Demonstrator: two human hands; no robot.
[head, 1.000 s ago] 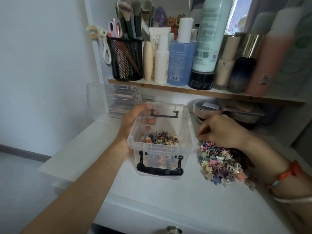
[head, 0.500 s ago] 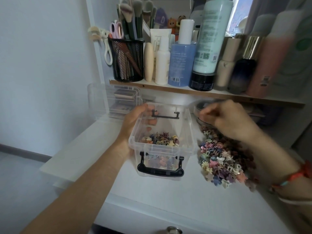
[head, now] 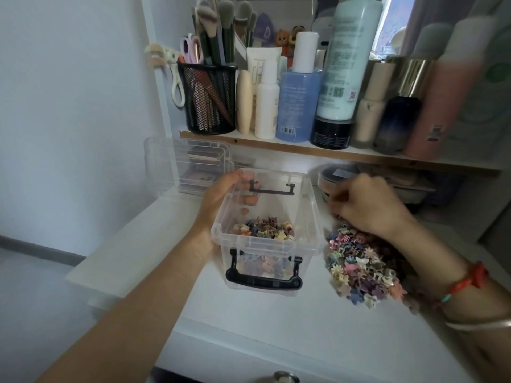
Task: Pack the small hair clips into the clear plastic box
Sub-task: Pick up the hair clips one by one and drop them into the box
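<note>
The clear plastic box (head: pixel 266 242) with black latches stands open on the white desk, a shallow layer of small colourful hair clips (head: pixel 264 228) on its floor. My left hand (head: pixel 219 196) grips the box's left wall near the back, fingers curled over the rim into it. To the right of the box lies a pile of loose hair clips (head: pixel 359 269). My right hand (head: pixel 370 205) hovers over the pile's far end, fingertips bunched and blurred, pinching what look like a few clips beside the box's right wall.
A clear lidded case (head: pixel 177 161) stands behind the box at left. A round jar (head: pixel 331 178) sits just behind my right hand. The wooden shelf (head: pixel 304 152) above carries a black mesh brush cup (head: pixel 210 98) and several bottles. A drawer knob (head: pixel 282 378) shows at the bottom edge.
My right hand lifted from the near part of the pile and moved back to its far end, level with the box's rim. The left hand and the box stayed put.
</note>
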